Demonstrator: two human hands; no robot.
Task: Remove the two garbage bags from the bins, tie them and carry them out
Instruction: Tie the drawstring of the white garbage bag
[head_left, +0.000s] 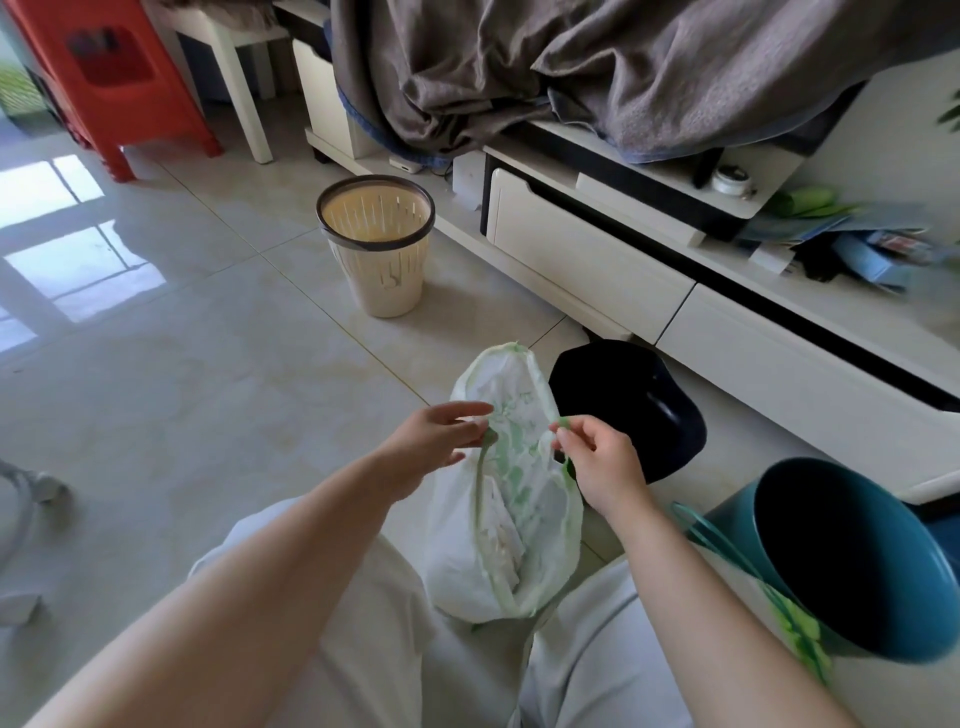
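Note:
A white garbage bag with green drawstring edges stands on the floor between my knees, its mouth open. My left hand pinches the green drawstring on the bag's left side. My right hand pinches the drawstring on the bag's right side. A teal bin lies tilted at my right, with no bag inside and a green ring beside it. A cream slotted bin stands upright farther off on the floor and looks bare inside. A black bag sits on the floor just behind the white one.
A low white TV cabinet runs along the right, covered by a grey blanket and cluttered with papers. A red plastic stool and a white table leg stand at the back left. Pale floor tiles spread to the left.

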